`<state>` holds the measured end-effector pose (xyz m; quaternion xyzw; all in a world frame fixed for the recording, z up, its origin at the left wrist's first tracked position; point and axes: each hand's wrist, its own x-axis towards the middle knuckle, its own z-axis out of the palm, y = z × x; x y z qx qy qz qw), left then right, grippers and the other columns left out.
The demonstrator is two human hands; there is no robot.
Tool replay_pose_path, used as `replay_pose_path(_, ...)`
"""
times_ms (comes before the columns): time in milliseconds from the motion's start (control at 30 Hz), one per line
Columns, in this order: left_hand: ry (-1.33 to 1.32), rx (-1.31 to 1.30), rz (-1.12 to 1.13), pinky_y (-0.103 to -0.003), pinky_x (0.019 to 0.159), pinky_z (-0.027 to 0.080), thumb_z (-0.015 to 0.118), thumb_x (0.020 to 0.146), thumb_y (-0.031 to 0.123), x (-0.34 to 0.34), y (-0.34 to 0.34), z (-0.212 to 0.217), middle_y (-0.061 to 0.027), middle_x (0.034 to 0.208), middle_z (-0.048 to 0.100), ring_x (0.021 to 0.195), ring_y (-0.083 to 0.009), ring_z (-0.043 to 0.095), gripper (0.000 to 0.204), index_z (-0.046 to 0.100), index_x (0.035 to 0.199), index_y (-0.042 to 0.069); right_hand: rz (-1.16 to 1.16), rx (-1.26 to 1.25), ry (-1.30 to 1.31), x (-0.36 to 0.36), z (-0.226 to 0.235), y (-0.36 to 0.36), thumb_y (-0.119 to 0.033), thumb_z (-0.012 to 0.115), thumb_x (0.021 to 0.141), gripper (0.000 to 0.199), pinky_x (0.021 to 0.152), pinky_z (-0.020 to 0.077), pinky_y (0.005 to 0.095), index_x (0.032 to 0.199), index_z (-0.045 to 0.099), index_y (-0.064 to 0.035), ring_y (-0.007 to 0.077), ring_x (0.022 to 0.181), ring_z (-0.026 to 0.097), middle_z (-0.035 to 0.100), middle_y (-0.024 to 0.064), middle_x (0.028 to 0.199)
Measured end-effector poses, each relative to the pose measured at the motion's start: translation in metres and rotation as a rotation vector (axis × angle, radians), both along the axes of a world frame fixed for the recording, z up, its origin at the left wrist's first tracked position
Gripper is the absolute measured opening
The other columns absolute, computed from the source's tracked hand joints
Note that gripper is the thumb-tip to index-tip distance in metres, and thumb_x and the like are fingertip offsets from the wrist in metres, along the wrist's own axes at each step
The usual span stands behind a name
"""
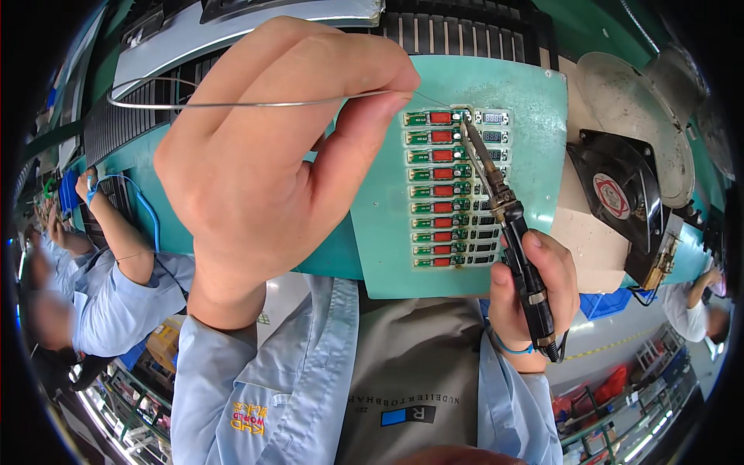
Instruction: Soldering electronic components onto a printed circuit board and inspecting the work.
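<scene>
I'd keep my left hand pinching the solder wire steady toward the top board of the small circuit-board panel at centre-right, while my right hand, fisted round the soldering iron, touches what looks like that joint.

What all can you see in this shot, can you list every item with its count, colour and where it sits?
solder wire: one, silver, pinched in the left hand, end at the top board
soldering iron: one, black, in the right hand, tip on the top board
circuit boards: two columns, green with red parts, on the panel
panel: one, teal, centre
fan: one, black, right of the panel
co-worker's sleeve: one, light blue, far left
left hand: fingers closed on the wire
right hand: gripping the iron
</scene>
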<state>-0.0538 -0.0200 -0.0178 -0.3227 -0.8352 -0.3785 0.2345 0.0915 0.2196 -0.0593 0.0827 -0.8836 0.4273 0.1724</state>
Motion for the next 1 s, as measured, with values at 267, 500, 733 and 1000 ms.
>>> replay_pose_path(267, -0.006, -0.026, -0.017, -0.021, 0.05, 0.034, 0.076, 0.076, -0.008, 0.0, 0.002, -0.001, -0.008, 0.088, 0.073, 0.058, -0.0099, 0.045, 0.018, 0.076, 0.092, 0.0, 0.006, -0.028, -0.021, -0.002, -0.001, 0.0, -0.004, 0.087, 0.077, 0.045, 0.072, 0.0607, 0.0341, 0.118, 0.07, 0.0012, 0.028, 0.082, 0.072, 0.075, 0.0193, 0.104)
replay_pose_path(500, -0.011, -0.045, -0.031, -0.021, 0.05, 0.034, 0.077, 0.076, -0.008, 0.001, -0.008, 0.0, -0.0084, 0.088, 0.073, 0.058, -0.0101, 0.045, 0.018, 0.076, 0.092, -0.001, -0.008, -0.041, -0.031, -0.002, -0.001, -0.001, -0.004, 0.087, 0.077, 0.045, 0.072, 0.0607, 0.0343, 0.118, 0.069, 0.0018, 0.0283, 0.082, 0.072, 0.075, 0.0197, 0.104)
replay_pose_path(733, -0.013, -0.067, -0.038, -0.021, 0.05, 0.035, 0.077, 0.076, -0.009, 0.002, -0.005, -0.001, -0.0088, 0.089, 0.074, 0.058, -0.0103, 0.046, 0.018, 0.076, 0.092, -0.001, -0.008, -0.026, -0.019, -0.001, -0.001, -0.003, -0.005, 0.087, 0.078, 0.044, 0.072, 0.0605, 0.0339, 0.118, 0.069, 0.0024, 0.0284, 0.081, 0.072, 0.075, 0.0194, 0.103)
replay_pose_path(1000, -0.018, -0.086, -0.054, -0.021, 0.049, 0.035, 0.077, 0.075, -0.009, -0.001, -0.003, -0.003, -0.0093, 0.089, 0.074, 0.058, -0.0105, 0.047, 0.019, 0.076, 0.092, -0.001, -0.015, -0.031, -0.032, 0.001, -0.002, -0.004, -0.007, 0.087, 0.078, 0.045, 0.072, 0.0601, 0.0337, 0.118, 0.069, 0.0023, 0.0283, 0.081, 0.072, 0.075, 0.0193, 0.102)
